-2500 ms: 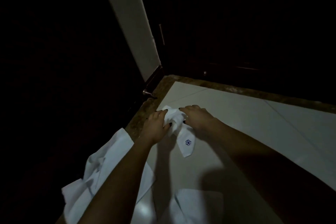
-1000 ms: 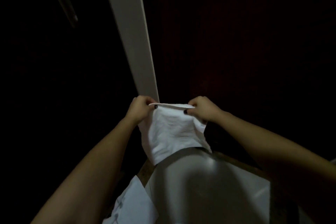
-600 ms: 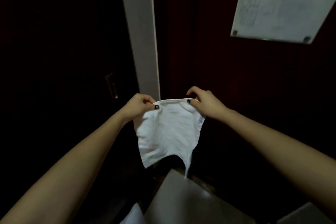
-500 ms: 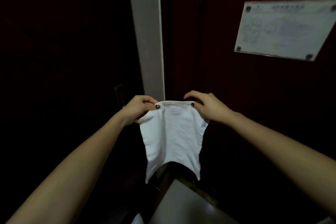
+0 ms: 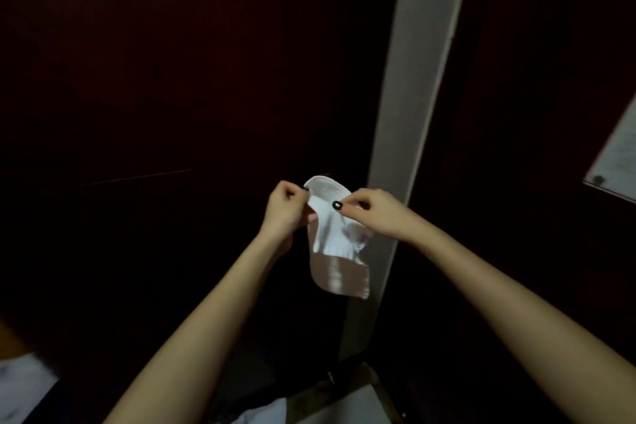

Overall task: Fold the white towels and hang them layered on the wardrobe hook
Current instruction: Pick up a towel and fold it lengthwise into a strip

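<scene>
One white towel [image 5: 334,237] — doubled over, creased — hangs pinched by both hands [image 5: 285,210] [image 5: 378,214].

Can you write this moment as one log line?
white towel: hanging in the air, top edge held | left hand: pinches it | right hand: pinches it | behind: dark door

Two hands, left hand [image 5: 284,210] and right hand [image 5: 375,213], and one white towel [image 5: 335,237].
Beside the towel stands one pale upright post [image 5: 420,79]; right of the post, one wall placard [image 5: 616,165]; low and left of the post, two white cloth patches — a near patch [image 5: 265,413] and a far patch [image 5: 20,385].
</scene>
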Demonstrator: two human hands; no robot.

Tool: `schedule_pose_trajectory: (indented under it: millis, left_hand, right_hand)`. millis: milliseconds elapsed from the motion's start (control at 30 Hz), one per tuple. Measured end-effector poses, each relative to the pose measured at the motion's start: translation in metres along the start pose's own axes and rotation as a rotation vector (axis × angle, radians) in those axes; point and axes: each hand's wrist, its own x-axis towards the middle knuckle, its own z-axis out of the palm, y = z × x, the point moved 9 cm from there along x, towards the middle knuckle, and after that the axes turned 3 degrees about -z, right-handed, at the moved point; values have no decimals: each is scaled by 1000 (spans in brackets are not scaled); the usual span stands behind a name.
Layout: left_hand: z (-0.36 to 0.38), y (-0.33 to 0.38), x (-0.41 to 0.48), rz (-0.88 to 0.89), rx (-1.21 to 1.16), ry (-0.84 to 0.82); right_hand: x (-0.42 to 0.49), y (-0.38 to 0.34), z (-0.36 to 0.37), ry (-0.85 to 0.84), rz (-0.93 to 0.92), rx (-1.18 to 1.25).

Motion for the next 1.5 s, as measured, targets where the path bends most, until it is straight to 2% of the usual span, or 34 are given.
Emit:
schedule_pose_trajectory:
  millis: [67,167,367,500,533,600,667,733,800,833,900,1000,1067,1267,1500]
  left_hand:
    - [-24,3,-14,-30,-6,44]
    - [-74,20,-38,22,50,95]
    - [-178,45,-91,8,124,229]
    - [-252,73,-131,21,281,305]
    - [-274,84,-143,50,438,344]
    - [-310,108,-166,92,976,386]
    - [-343,118,-191,46,1423,369]
    - [-379,124,-217,-2,1695,379]
    - [-413,125,-242,-24,1821,353]
    - [-430,124,-254,-28,1805,317]
    - [-464,125,-278,-34,1595,285]
    - [-520,130,-319,-1,1162,394]
    - [-556,130,-347,7,1030,478]
    - [-646,137,-432,67,859,717]
    - [-732,144,-506,26,788,898]
  right_hand:
    - [15,-24,25,-101,-53,9]
    - [31,-60,62,-212,-141,-27]
    - [35,-164,145,-440,-370,-118]
    - [34,-233,190,-418,-509,-101]
    - [35,-251,200,-405,-540,-82]
    - [35,-288,220,-415,-602,-45]
    - [30,-328,242,-461,-669,-20]
    - [22,-367,266,-520,-737,-9]
    - [10,-404,289,-575,-789,3]
    - [5,-421,299,-590,-809,15]
    - [-2,-454,319,-607,-833,52]
    - [-12,-496,353,-674,-832,104]
    - [-24,-522,383,-790,-816,123]
    - [-64,-602,458,-979,-871,139]
    - [-85,-696,511,-888,-972,173]
